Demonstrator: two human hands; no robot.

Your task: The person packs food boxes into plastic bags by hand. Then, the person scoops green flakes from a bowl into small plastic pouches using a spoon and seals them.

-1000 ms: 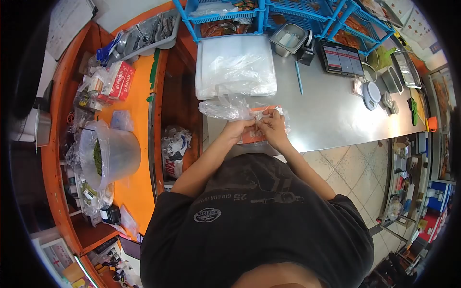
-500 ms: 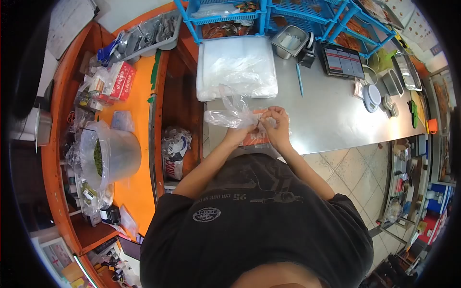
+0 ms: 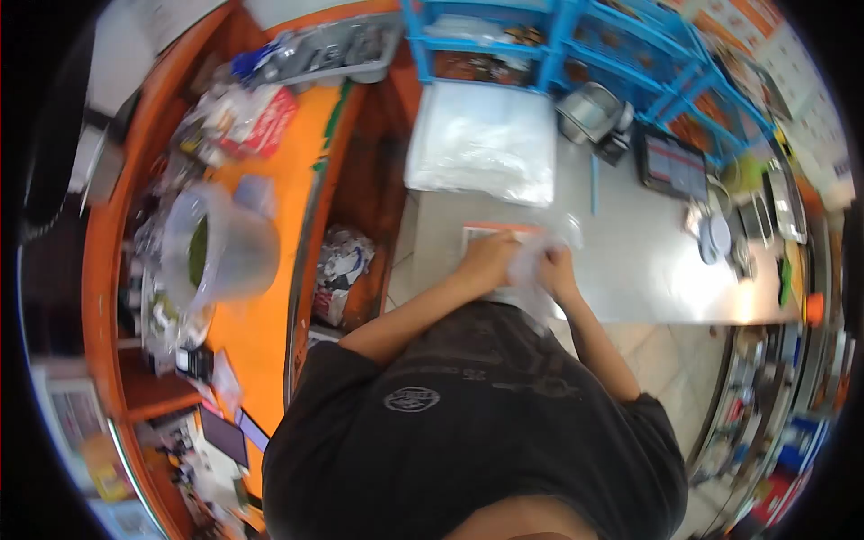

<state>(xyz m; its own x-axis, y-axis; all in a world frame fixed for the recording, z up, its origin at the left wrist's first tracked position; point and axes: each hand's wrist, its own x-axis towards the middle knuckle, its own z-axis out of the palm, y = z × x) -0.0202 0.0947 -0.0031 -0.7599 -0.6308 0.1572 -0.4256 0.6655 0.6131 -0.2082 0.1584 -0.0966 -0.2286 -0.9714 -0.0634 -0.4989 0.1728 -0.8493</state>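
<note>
My left hand (image 3: 489, 262) is closed at the near edge of the steel counter, on or beside an orange-and-white printed item (image 3: 475, 231); its fingertips are blurred. To its right, my right hand (image 3: 558, 273) is closed on a clear plastic bag (image 3: 531, 261), which hangs between the two hands and is smeared by motion. Whether the left fingers also grip the bag is hard to tell. Beyond the hands lies a thick stack of clear plastic bags (image 3: 486, 139) on the counter.
Blue racks (image 3: 549, 45) stand at the back, with a metal container (image 3: 589, 112) before them. A tablet (image 3: 673, 164) and a small scale (image 3: 715, 238) are on the right. A translucent bucket (image 3: 238, 247) stands on the orange counter (image 3: 256, 333) at left.
The view has shifted and turned. My hands have moved apart, and the clear bag has gone from the left side to between them. More of the orange-and-white item's far edge shows.
</note>
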